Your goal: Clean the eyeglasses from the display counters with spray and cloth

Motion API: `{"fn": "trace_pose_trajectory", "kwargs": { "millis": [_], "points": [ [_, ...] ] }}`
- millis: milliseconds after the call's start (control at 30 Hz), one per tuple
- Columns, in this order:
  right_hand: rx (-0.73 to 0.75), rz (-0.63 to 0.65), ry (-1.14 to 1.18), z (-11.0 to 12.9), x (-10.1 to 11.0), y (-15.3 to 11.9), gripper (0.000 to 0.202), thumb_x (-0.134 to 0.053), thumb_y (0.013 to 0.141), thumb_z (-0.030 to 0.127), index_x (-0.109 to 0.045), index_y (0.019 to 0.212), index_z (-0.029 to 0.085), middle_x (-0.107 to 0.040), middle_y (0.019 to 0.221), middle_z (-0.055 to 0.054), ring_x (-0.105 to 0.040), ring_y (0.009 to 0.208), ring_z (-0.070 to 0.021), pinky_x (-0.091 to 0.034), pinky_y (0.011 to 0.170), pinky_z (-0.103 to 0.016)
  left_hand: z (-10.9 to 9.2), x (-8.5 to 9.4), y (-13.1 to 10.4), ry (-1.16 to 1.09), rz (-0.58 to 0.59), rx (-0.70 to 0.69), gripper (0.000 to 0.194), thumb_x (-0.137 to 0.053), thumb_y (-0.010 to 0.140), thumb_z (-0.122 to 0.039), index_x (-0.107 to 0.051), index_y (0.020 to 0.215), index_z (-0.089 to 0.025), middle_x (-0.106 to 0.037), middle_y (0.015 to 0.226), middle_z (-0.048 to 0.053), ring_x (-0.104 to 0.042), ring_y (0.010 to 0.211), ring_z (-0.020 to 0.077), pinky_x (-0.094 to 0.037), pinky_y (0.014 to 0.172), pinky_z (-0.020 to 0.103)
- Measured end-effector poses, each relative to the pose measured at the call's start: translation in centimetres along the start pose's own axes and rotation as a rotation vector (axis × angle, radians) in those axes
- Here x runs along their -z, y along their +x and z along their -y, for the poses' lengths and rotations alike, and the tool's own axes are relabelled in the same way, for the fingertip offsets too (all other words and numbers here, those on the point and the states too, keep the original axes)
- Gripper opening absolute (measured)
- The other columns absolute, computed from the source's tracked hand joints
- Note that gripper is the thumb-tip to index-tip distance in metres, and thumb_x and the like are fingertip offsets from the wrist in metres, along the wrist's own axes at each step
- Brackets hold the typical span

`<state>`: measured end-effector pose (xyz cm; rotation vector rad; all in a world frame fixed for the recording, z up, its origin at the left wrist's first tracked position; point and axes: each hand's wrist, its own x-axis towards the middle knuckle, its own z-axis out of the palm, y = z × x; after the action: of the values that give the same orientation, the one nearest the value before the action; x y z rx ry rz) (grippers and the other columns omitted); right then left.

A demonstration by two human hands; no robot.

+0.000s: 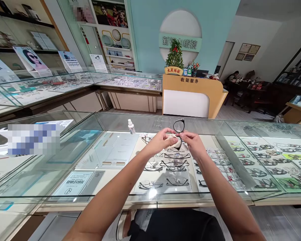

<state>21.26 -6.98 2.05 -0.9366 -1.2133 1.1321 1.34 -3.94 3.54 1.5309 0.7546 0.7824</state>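
In the head view a pair of black-framed eyeglasses point(179, 126) is held up above the glass counter, turned so that one lens is above the other. My left hand point(161, 140) is closed on a pale cloth point(171, 137), which is pressed against the lower lens. My right hand point(193, 142) pinches the frame from the other side, near its middle. The fingers partly hide the lower lens and the temples. To the left of my hands, a small white bottle point(131, 127) stands upright on the glass top.
Beneath the glass of the display counter point(120, 197) lie several rows of spectacle frames point(177, 181). A white box-like item point(0, 140), partly blurred, rests at the left. A wooden reception desk point(217, 90) stands beyond the counter, with a potted plant point(175, 57) on it.
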Motion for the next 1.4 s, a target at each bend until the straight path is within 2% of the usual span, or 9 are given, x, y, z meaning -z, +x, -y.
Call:
{"fn": "trace_pose_trajectory", "kwargs": {
  "millis": [133,367,467,600,733,867,1067,1300,1400],
  "points": [
    [0.022,-0.050,0.040,-0.7,-0.2,0.2,0.024,-0.089,0.077,0.050,-0.089,0.088,0.028,-0.062,0.083,-0.001,-0.055,0.087,-0.0194,-0.041,0.082,-0.034,0.3,-0.3,0.2,0.005,-0.107,0.059,0.057,-0.083,0.076,-0.068,-0.063,0.091,-0.017,-0.056,0.073,-0.003,-0.042,0.064,0.0110,-0.027,0.060,0.026],
    [0.034,-0.115,0.044,-1.0,-0.8,0.2,0.028,-0.088,0.076,0.052,-0.088,0.085,0.025,-0.063,0.082,-0.001,-0.054,0.084,-0.0185,-0.041,0.080,-0.035,1.0,-0.2,0.7,-0.027,-0.019,0.040,0.060,-0.075,0.080,-0.074,-0.067,0.080,-0.015,-0.047,0.066,-0.003,-0.035,0.063,0.0111,-0.022,0.062,0.028],
    [0.025,-0.121,0.060,-1.2,-0.8,0.3,0.030,-0.088,0.075,0.053,-0.088,0.085,0.025,-0.061,0.082,-0.001,-0.055,0.083,-0.0185,-0.042,0.078,-0.034,1.2,-0.4,0.8,-0.101,0.001,0.030,0.058,-0.078,0.080,-0.071,-0.070,0.088,-0.014,-0.051,0.069,-0.003,-0.036,0.064,0.0106,-0.024,0.063,0.027],
    [0.041,-0.148,0.059,-1.3,-0.8,0.4,0.031,-0.088,0.075,0.054,-0.088,0.087,0.025,-0.058,0.080,0.000,-0.054,0.082,-0.0180,-0.042,0.078,-0.034,1.9,-0.9,1.1,-0.265,0.040,0.003,0.056,-0.084,0.078,-0.064,-0.071,0.102,-0.016,-0.062,0.088,0.001,-0.049,0.078,0.0129,-0.034,0.075,0.026],
    [0.060,-0.171,0.047,-1.2,-1.2,0.2,0.033,-0.089,0.073,0.057,-0.088,0.086,0.026,-0.062,0.083,-0.002,-0.056,0.086,-0.0200,-0.044,0.082,-0.036,2.5,-1.3,1.2,-0.249,0.033,0.015,0.056,-0.080,0.079,-0.069,-0.065,0.090,-0.016,-0.052,0.078,-0.002,-0.040,0.072,0.0118,-0.030,0.069,0.026],
    [0.071,-0.157,0.034,-1.2,-1.4,0.1,0.033,-0.089,0.073,0.058,-0.088,0.085,0.027,-0.057,0.081,-0.001,-0.053,0.083,-0.0191,-0.044,0.080,-0.035,2.7,-1.7,1.3,-0.203,-0.027,0.000,0.059,-0.076,0.081,-0.073,-0.061,0.086,-0.016,-0.042,0.070,-0.006,-0.030,0.065,0.0103,-0.024,0.063,0.026],
    [0.066,-0.087,0.014,-1.0,-1.2,0.0,0.029,-0.087,0.077,0.055,-0.088,0.083,0.027,-0.048,0.077,0.000,-0.045,0.077,-0.0171,-0.038,0.072,-0.032,2.2,-2.6,1.1,-0.261,-0.062,-0.039,0.056,-0.079,0.081,-0.068,-0.069,0.100,-0.016,-0.063,0.084,0.000,-0.054,0.081,0.0146,-0.040,0.077,0.025],
    [0.062,-0.126,0.021,-0.8,-1.4,0.0,0.032,-0.086,0.076,0.055,-0.088,0.088,0.026,-0.051,0.077,0.000,-0.047,0.077,-0.0170,-0.039,0.072,-0.033,2.1,-2.2,0.9,-0.303,0.015,-0.035,0.060,-0.091,0.074,-0.053,-0.072,0.115,-0.014,-0.069,0.092,0.004,-0.057,0.085,0.0162,-0.042,0.082,0.027],
    [0.040,-0.142,0.051,-1.0,-1.5,0.1,0.033,-0.087,0.075,0.055,-0.088,0.088,0.026,-0.051,0.077,0.000,-0.047,0.075,-0.0165,-0.039,0.071,-0.033,2.4,-2.1,1.0,-0.304,0.027,-0.046,0.064,-0.092,0.073,-0.053,-0.072,0.119,-0.015,-0.072,0.100,0.006,-0.061,0.091,0.0183,-0.044,0.086,0.028]
  ]
}}
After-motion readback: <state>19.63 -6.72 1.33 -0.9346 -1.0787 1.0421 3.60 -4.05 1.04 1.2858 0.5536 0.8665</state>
